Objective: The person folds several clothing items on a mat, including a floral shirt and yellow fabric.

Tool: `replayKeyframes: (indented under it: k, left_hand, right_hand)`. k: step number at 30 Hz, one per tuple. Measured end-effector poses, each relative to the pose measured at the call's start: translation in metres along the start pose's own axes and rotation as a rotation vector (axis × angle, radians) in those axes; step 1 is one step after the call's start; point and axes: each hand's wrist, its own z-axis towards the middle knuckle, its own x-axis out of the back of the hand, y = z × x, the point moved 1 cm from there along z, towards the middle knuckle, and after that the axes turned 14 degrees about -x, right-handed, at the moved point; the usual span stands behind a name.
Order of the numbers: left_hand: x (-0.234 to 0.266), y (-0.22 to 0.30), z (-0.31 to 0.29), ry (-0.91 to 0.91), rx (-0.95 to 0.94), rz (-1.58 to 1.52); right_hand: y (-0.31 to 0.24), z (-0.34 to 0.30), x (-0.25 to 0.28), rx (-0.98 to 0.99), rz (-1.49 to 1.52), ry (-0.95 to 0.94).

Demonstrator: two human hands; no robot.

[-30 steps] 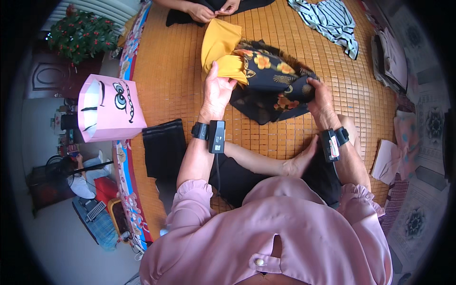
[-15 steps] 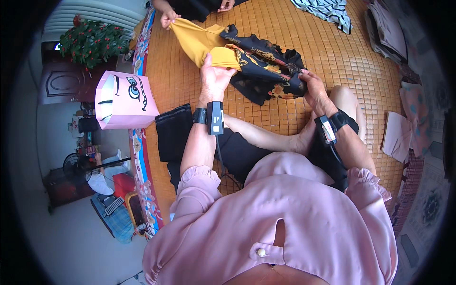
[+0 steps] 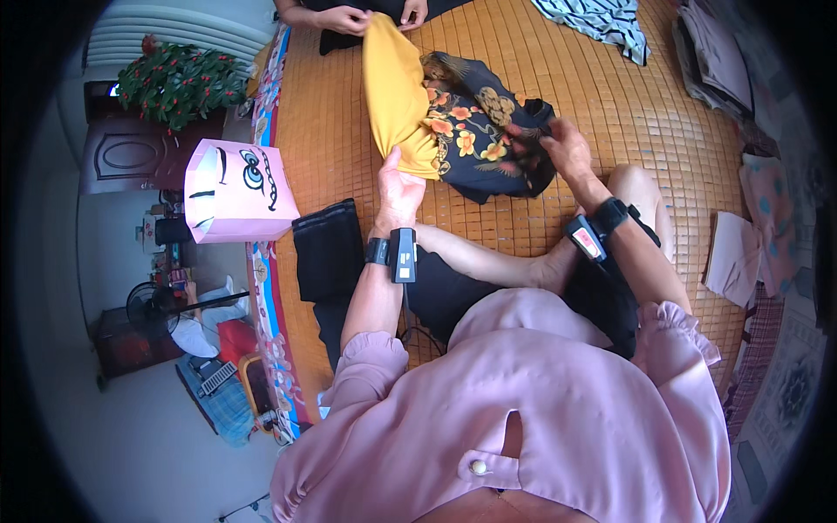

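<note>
A garment with a plain yellow part (image 3: 397, 105) and a black part with an orange flower print (image 3: 475, 131) is spread over the tiled bamboo mat. My left hand (image 3: 401, 190) is closed on the near edge of the yellow fabric, thumb on top. At the right side, my right hand (image 3: 571, 150) pinches the dark edge of the same garment. Across from me, another person's hand (image 3: 346, 20) holds the far end of the yellow part, pulled taut toward them. That person's other hand (image 3: 413, 12) is close by, apart from the fabric.
Folded black cloth (image 3: 327, 253) lies left of my legs, near a pink paper bag (image 3: 248, 192) at the mat's edge. A striped garment (image 3: 602, 26) lies far right. Folded clothes (image 3: 717, 61) and a pale pink piece (image 3: 731, 260) line the right side.
My left hand has drawn the yellow fabric nearer, and the garment lies flatter with more flowers showing. The other person's holding hand has shifted right along with the yellow end.
</note>
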Motion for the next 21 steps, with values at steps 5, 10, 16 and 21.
replayKeyframes:
  k: [5, 10, 16, 21]
  left_hand:
    - [-0.021, -0.003, -0.005, -0.133, 0.035, -0.004]
    - [-0.038, -0.016, 0.002, -0.143, 0.08, 0.145]
    - [-0.005, -0.003, 0.009, -0.01, -0.031, -0.037]
    - [0.006, -0.027, 0.004, 0.062, 0.104, -0.184]
  right_hand:
    - [-0.079, -0.009, -0.03, 0.107, 0.177, -0.3]
    - [-0.078, 0.001, -0.087, -0.203, 0.196, -0.616]
    - [-0.048, -0.011, -0.073, -0.539, 1.011, -0.571]
    - [-0.02, -0.011, -0.071, -0.709, 1.339, -0.578]
